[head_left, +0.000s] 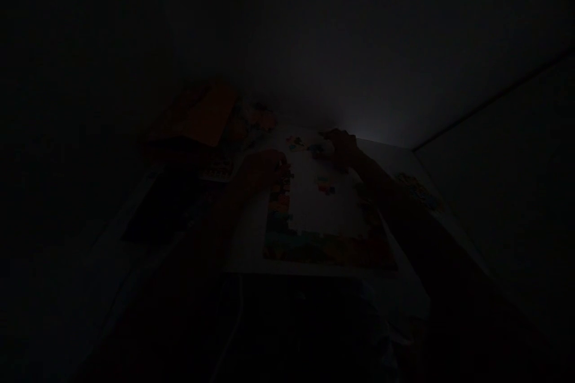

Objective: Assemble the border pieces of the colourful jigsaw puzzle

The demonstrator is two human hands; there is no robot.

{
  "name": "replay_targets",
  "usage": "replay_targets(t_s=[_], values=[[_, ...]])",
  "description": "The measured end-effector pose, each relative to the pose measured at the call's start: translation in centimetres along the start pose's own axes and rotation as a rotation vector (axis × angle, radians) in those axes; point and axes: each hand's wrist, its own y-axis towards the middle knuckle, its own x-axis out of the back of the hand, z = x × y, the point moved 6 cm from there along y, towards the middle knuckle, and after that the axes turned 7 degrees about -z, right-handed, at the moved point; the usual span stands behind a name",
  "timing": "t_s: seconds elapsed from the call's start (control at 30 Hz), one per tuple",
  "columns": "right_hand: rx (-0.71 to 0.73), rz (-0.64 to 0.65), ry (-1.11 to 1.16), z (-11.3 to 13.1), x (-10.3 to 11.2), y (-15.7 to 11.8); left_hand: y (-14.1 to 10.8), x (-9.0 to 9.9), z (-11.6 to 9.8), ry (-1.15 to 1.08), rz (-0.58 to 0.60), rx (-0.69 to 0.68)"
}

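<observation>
I find the multicoloured, flat cardboard-looking jigsaw puzzle (330, 246) in the middle of the scene, lying on a pale, smooth tabletop (251, 248). Its joined pieces form strips along the left, near and right sides, around a bare pale middle. My left hand (265, 166) is at the far end of the left strip, fingers bent; it is too dark for me to tell whether they grip a piece. My right hand (342, 145) reaches to the far side, fingers curled downward near a small mixed-colour cluster of pieces (296, 143); I cannot tell whether it holds anything.

A small red-and-green joined group (326, 185) lies inside the frame, apart from the strips. On the right of the tabletop I make out a loose, speckled heap (417, 190), beyond my right forearm. Far left stands an angular orange container (202, 116), its material unclear, with orange knobbly-edged pieces (263, 118) just right of it. Nearer on the left is a dark flat shape (162, 206).

The room is very dim. Behind the table rises a plain greyish wall (350, 60), faintly lit low down, and a thin dark line (494, 100) slants up to the right.
</observation>
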Motion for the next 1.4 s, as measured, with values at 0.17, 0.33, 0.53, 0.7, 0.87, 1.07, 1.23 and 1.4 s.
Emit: replay_targets(t_s=[0.17, 0.33, 0.53, 0.7, 0.87, 1.07, 1.23, 1.4], values=[[0.065, 0.088, 0.137, -0.1, -0.1, 1.7, 0.3, -0.4, 0.5, -0.021, 0.003, 0.006], [0.08, -0.003, 0.134, 0.9, 1.4, 0.6, 0.4, -0.5, 0.7, -0.034, -0.019, -0.015], [0.113, -0.003, 0.174, 1.3, 2.5, -2.6, 0.3, -0.3, 0.6, -0.026, -0.022, -0.013], [0.09, -0.002, 0.213, 2.1, 2.0, -4.3, 0.3, -0.5, 0.9, -0.026, -0.017, 0.005], [0.128, 0.016, 0.309, 4.8, 1.3, -4.4, 0.4, -0.7, 1.2, -0.056, -0.021, 0.008], [0.089, -0.095, 0.421, 1.8, 3.6, -6.8, 0.2, -0.3, 1.0, -0.045, -0.032, -0.022], [-0.091, -0.157, 0.385, -4.1, 4.4, -10.8, -0.1, 0.3, -0.1, -0.05, -0.04, -0.023], [-0.145, -0.125, 0.328, -5.7, 2.2, -11.5, -0.2, 1.4, -0.6, -0.062, -0.086, 0.05]])
